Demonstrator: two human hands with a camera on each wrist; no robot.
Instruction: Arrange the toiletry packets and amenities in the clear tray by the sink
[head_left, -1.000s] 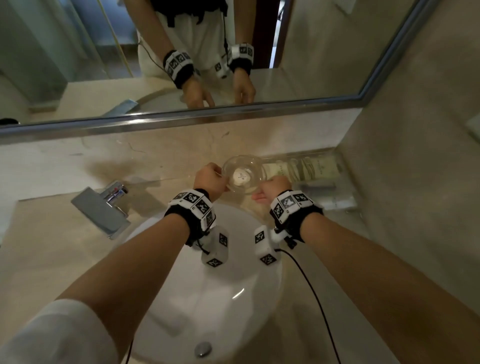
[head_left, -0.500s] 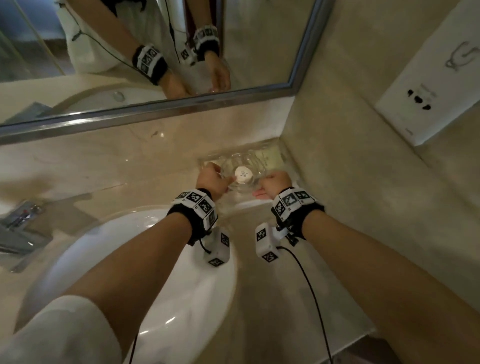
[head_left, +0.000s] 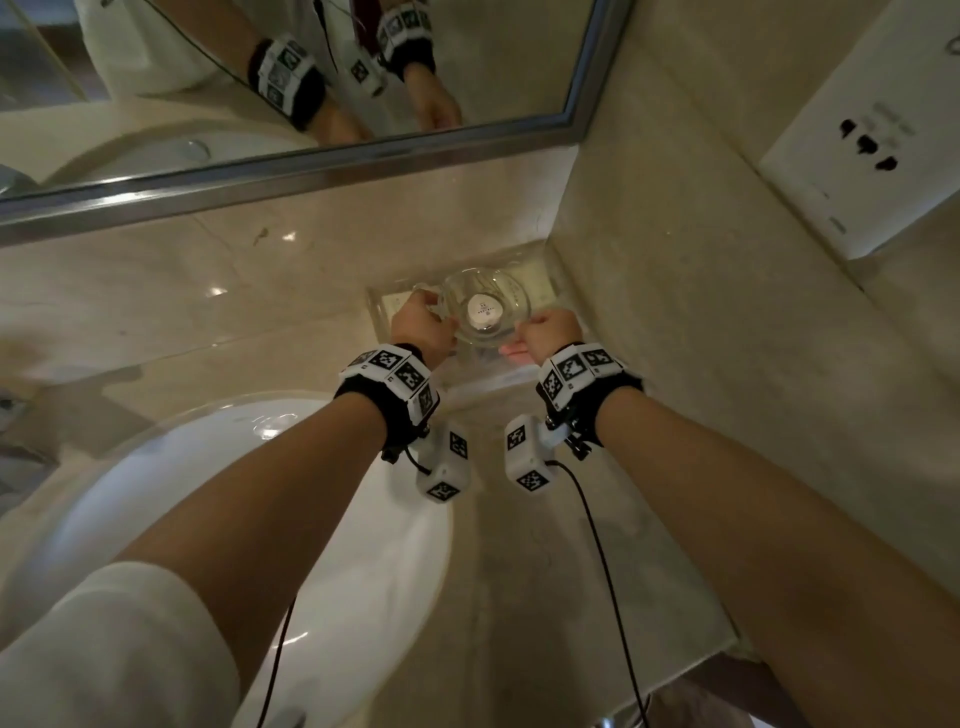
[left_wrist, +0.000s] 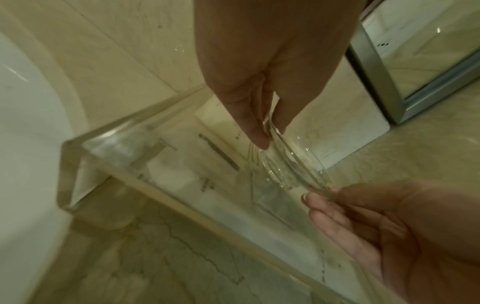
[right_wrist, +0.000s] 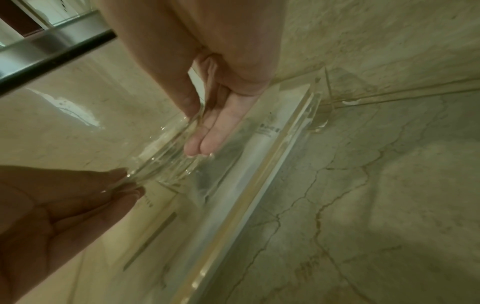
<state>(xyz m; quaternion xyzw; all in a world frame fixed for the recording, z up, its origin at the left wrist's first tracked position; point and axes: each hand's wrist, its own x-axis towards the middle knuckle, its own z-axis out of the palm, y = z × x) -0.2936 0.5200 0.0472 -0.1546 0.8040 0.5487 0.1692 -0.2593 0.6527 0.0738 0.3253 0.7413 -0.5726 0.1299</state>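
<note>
Between your two hands, over the clear tray in the counter's corner: a glass dish held by its rim.

Your left hand (head_left: 422, 326) pinches the left edge of the glass dish (head_left: 488, 312), thumb and fingers (left_wrist: 255, 131) closed narrowly on the rim; your right hand (head_left: 545, 332) pinches the opposite edge, with two fingers (right_wrist: 205, 144) lying under the glass and the thumb on top. Inside the dish, midway between both grips, sits a small round white amenity (head_left: 484, 310) with dark print. Beneath the dish lies the clear tray (left_wrist: 78, 164), and whether the dish touches it I cannot tell. Under your grips, flat cream toiletry packets (right_wrist: 265, 131) lie along the tray's floor. Behind your left wrist is the white sink (head_left: 208, 493); ahead of both hands, the mirror (head_left: 311, 78).
</note>
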